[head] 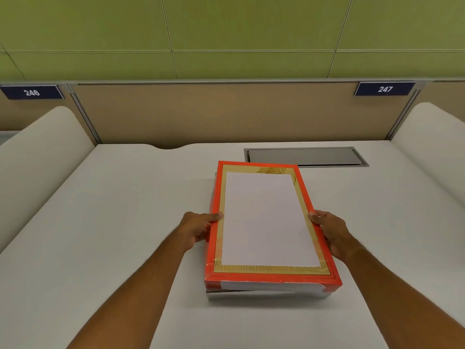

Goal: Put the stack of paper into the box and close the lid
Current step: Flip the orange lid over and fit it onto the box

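White table (125, 222), beige partition behind. Red-rimmed cardboard lid (266, 273) sits on grey box (266, 295), clamped between left hand (198, 226) and right hand (332, 233) grip at long edges.

The lid (264, 220), a flat rectangle with an orange-red rim, a gold patterned border and a large plain white panel in its middle, sits on top of the box (266, 294), its long axis running from near to far at the middle of the scene. It is not fully seated: its near edge rides slightly high, leaving a strip of the box's silvery-grey base showing beneath. The stack of paper cannot be seen.
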Motion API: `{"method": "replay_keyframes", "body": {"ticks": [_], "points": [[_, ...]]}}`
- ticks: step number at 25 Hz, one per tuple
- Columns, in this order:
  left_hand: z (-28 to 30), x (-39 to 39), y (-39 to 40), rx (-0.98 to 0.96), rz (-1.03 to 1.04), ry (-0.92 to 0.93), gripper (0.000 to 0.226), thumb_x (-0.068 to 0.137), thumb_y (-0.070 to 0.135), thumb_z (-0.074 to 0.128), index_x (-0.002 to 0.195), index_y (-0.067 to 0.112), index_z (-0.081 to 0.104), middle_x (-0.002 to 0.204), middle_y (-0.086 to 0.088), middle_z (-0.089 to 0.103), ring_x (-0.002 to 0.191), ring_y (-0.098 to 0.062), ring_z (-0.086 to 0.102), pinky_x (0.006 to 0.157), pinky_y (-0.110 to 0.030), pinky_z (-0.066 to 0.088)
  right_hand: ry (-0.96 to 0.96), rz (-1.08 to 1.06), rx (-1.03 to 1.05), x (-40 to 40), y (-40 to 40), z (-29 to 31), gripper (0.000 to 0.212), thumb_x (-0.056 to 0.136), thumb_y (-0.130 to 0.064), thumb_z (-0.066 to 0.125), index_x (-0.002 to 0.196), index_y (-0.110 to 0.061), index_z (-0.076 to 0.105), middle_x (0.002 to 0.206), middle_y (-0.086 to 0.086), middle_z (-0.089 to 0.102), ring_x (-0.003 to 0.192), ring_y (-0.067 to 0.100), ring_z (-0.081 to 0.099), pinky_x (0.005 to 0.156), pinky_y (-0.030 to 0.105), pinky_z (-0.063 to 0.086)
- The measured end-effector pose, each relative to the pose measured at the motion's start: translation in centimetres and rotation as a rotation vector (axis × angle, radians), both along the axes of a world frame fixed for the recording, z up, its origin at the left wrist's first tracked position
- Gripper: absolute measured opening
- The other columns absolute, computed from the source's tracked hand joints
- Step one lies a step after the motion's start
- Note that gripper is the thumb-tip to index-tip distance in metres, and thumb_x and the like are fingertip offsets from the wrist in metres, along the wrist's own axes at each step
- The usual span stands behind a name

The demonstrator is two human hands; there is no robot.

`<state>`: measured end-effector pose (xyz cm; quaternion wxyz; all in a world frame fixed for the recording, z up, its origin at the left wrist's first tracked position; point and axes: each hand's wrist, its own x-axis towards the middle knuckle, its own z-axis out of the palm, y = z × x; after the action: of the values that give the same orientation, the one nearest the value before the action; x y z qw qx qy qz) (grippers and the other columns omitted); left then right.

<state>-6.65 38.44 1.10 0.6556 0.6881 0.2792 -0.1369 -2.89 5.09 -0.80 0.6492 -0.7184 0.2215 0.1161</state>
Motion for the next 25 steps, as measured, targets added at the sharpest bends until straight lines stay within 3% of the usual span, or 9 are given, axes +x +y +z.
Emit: {"method": "replay_keyframes", "body": {"ticks": [6,12,19,22,25], "points": [[-0.9,-0.2,0.7,-0.035,0.006,0.056,0.037,0.072,0.033,0.081,0.093,0.005,0.067,0.093,-0.017,0.075,0.089,-0.034,0.072,0.079,-0.041,0.059,0.024,0.071,-0.018,0.9,-0.4,-0.8,0.033,0.094,-0.031,0.059,0.124,-0.017,0.061,0.110,0.009,0.070,0.092,0.032,0.069,0.076,0.044,0.058],[-1.8,-0.2,0.7,-0.008,-0.014,0.141,0.039,0.077,0.037,0.077,0.097,0.006,0.066,0.095,-0.017,0.074,0.088,-0.032,0.071,0.076,-0.041,0.058,0.090,0.172,-0.092,1.6,-0.7,-0.6,0.030,0.092,-0.033,0.062,0.119,-0.019,0.058,0.109,0.011,0.067,0.093,0.033,0.066,0.080,0.048,0.056],[-1.5,0.2,0.7,0.081,-0.042,0.182,0.028,0.080,0.028,0.076,0.092,0.005,0.066,0.076,-0.013,0.076,0.068,-0.029,0.075,0.056,-0.036,0.060,0.203,0.265,-0.179,2.1,-1.3,0.4,0.022,0.090,-0.031,0.066,0.107,-0.017,0.060,0.102,0.011,0.066,0.082,0.033,0.066,0.053,0.038,0.055],[-1.5,0.4,0.5,0.137,-0.029,0.149,0.027,0.079,0.022,0.078,0.092,0.002,0.066,0.077,-0.012,0.077,0.064,-0.025,0.075,0.050,-0.032,0.059,0.205,0.281,-0.230,2.3,-0.9,0.4,0.027,0.090,-0.029,0.067,0.110,-0.013,0.060,0.102,0.012,0.065,0.088,0.036,0.066,0.069,0.046,0.058],[-1.5,1.3,0.2,0.274,0.067,0.028,0.022,0.078,0.016,0.078,0.089,0.000,0.068,0.088,-0.014,0.074,0.072,-0.025,0.074,0.062,-0.037,0.062,0.058,0.205,-0.387,3.1,-0.2,0.3,0.027,0.088,-0.027,0.070,0.103,-0.005,0.065,0.104,0.012,0.067,0.093,0.035,0.065,0.083,0.047,0.056]]}}
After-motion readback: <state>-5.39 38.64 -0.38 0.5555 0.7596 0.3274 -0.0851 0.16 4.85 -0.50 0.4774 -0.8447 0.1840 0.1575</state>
